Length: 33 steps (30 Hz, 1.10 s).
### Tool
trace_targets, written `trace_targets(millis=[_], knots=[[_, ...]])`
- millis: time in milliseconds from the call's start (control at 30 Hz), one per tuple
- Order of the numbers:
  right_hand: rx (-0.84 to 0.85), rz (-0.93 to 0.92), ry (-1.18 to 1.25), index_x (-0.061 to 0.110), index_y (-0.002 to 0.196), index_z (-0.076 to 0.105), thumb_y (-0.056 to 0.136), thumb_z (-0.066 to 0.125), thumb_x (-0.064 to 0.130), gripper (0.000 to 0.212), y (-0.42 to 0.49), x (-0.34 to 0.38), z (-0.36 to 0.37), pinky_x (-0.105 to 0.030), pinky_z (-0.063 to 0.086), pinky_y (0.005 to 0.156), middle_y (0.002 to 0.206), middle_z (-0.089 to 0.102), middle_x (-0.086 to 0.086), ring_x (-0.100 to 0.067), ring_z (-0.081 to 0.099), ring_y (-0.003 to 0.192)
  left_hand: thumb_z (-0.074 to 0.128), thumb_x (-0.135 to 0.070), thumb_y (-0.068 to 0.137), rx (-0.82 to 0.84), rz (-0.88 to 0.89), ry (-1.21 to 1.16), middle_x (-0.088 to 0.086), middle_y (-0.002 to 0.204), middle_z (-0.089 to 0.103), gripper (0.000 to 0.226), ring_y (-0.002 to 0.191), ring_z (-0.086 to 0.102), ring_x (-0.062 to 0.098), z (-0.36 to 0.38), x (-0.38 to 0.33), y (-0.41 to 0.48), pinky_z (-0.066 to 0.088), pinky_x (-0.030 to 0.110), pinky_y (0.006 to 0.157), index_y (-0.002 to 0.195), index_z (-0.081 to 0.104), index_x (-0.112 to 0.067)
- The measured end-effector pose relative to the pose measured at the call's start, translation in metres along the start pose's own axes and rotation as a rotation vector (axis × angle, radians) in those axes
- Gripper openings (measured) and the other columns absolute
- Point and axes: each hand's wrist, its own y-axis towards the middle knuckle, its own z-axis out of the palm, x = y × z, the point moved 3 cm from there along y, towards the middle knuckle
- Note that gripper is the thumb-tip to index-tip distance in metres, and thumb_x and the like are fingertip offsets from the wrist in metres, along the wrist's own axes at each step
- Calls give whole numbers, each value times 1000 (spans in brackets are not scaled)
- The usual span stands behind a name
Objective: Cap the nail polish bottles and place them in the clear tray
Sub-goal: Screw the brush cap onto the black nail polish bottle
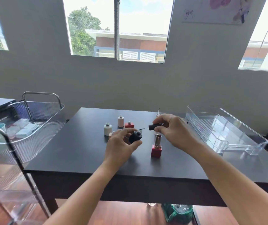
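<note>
Between both hands' grips — black bottle, cap apart

Six nail polish bottles, one clear tray, two hands.

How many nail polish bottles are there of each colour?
Black round glass bottle, in left hand: 1
Red square bottles: 2
White round bottle: 1
Pale pink bottles: 2
Total: 6 clearly seen; the right hand, holding the black brush cap, may hide more.
</note>
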Motion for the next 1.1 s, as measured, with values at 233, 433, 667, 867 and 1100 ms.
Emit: trace_targets(millis=[233,433,667,867,1100], knots=[[-9,-2,3,28,93,71,82,73,15,18,2,1,-1,-1,39,64,73,62,20,12,57,73,81,-39,70,-12,5,23,-11,96,65,38,85,61,2,1,3,1,42,9,75,106,68,-39],[20,-6,-58,27,94,71,82,71,14,18,2,3,4,-1,40,65,76,62,20,0,60,75,81,-39,70,-17,15,35,-12,94,62,40,89,60,8,1,3,0,48,22,84,108,68,-36],[31,-50,-45,24,96,73,85,68,10,19,4,8,7,-1,38,67,85,61,20,5,60,78,82,-33,72,-14,33,31,-7,99,64,41,90,63,13,0,-3,0,50,27,88,111,70,-33],[45,-52,23,24,109,71,87,62,5,31,5,16,9,0,36,72,94,66,14,3,60,85,83,-28,73,-9,78,24,-9,99,62,41,86,62,4,-2,-8,-3,44,12,85,112,71,-31],[18,-23,20,23,87,75,83,73,32,11,1,16,9,-24,47,65,72,70,8,-6,63,70,83,-29,74,-20,108,8,-10,99,62,44,88,61,4,-2,-9,-5,41,7,84,116,70,-29]])
